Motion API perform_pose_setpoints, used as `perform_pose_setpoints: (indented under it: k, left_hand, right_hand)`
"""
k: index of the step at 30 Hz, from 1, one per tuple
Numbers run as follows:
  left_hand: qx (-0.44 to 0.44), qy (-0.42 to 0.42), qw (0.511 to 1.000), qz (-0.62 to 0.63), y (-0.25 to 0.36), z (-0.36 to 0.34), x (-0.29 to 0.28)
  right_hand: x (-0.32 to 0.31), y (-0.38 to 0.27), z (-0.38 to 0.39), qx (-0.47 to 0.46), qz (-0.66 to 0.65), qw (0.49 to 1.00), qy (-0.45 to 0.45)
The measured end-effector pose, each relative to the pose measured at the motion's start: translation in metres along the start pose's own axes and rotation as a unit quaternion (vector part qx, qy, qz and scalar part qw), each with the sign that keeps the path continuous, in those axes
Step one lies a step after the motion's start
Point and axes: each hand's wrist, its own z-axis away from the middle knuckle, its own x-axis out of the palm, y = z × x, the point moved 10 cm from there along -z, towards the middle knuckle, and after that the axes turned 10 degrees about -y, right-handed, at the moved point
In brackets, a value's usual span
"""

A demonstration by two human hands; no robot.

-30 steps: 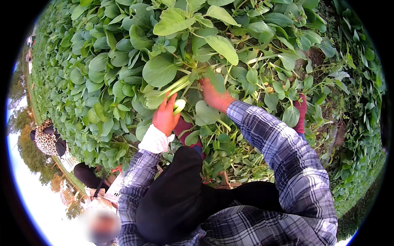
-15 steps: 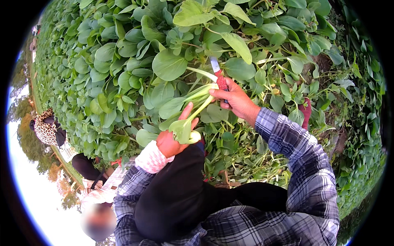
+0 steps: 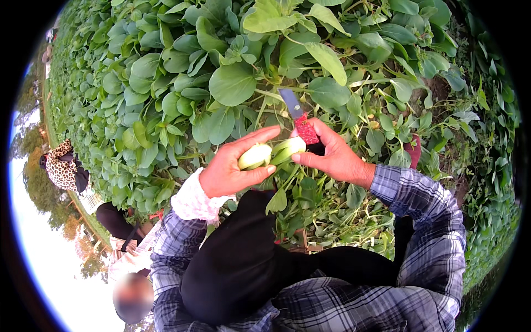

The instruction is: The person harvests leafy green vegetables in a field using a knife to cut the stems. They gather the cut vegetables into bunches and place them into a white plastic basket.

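Within left hand, pale-based leafy head is being grasped; just to its right, second head is being pinched by right hand, where red-handled knife is being gripped. Heads are being judged light, crisp, bruisable; firm base is being preferred for hold.

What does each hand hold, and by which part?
The left hand holds a leafy vegetable by its pale base; the right hand, a knife by its red handle and another vegetable at its base.
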Motion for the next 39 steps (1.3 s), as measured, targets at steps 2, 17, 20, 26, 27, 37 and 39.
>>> perform_pose_setpoints:
  k: [2,17,20,26,27,37,39]
  left_hand:
    - [-0.008,-0.015,0.994,0.112,-0.014,-0.015,0.014]
    - [0.055,-0.155,0.937,-0.307,0.042,-0.023,0.012]
    - [0.024,-0.089,0.895,-0.436,0.066,-0.064,0.015]
    - [-0.111,0.028,0.678,-0.726,0.023,-0.121,-0.042]
    - [-0.119,0.044,0.662,-0.739,0.016,-0.116,-0.049]
    - [-0.124,0.146,0.746,-0.638,-0.022,-0.072,-0.068]
    - [-0.138,0.147,0.756,-0.622,-0.025,-0.071,-0.07]
  right_hand:
    - [0.014,-0.009,-0.003,-0.007,-0.038,0.999,-0.013]
    - [-0.059,0.015,0.004,0.124,0.188,0.973,0.056]
    - [-0.078,0.015,-0.013,0.13,0.107,0.977,0.129]
    - [-0.095,0.054,-0.047,0.205,0.086,0.966,0.132]
    - [-0.099,0.063,-0.041,0.223,0.075,0.964,0.128]
    - [-0.066,0.028,-0.048,0.137,0.188,0.965,0.123]
    - [-0.073,0.038,-0.06,0.174,0.232,0.949,0.124]
